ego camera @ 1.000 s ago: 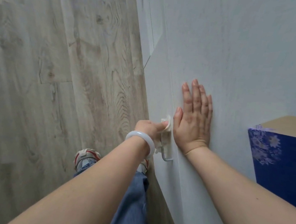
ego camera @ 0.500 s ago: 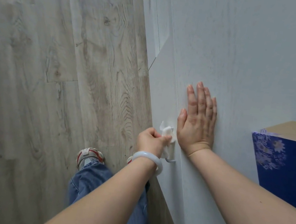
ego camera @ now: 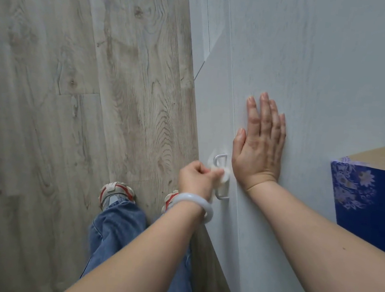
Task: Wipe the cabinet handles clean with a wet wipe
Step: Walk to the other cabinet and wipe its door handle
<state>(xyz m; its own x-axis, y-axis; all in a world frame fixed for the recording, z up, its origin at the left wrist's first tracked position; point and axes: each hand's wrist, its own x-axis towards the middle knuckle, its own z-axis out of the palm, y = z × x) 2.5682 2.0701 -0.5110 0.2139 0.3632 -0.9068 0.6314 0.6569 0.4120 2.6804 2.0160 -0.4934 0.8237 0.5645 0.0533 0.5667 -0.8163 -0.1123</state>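
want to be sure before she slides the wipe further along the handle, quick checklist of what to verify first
1. Wet wipe pinched in the left hand: ok, the fingers are closed on it.
2. Wipe touching the cabinet handle: ok, it sits on the middle of the bar.
3. Right hand bracing the cabinet: ok, flat, palm down beside the handle.
4. Far end of the handle free to reach: ok, bare metal shows.
5. Near end of the handle free: cannot tell, the left hand and its bracelet partly hide it.
6. Handle already clean: cannot tell.
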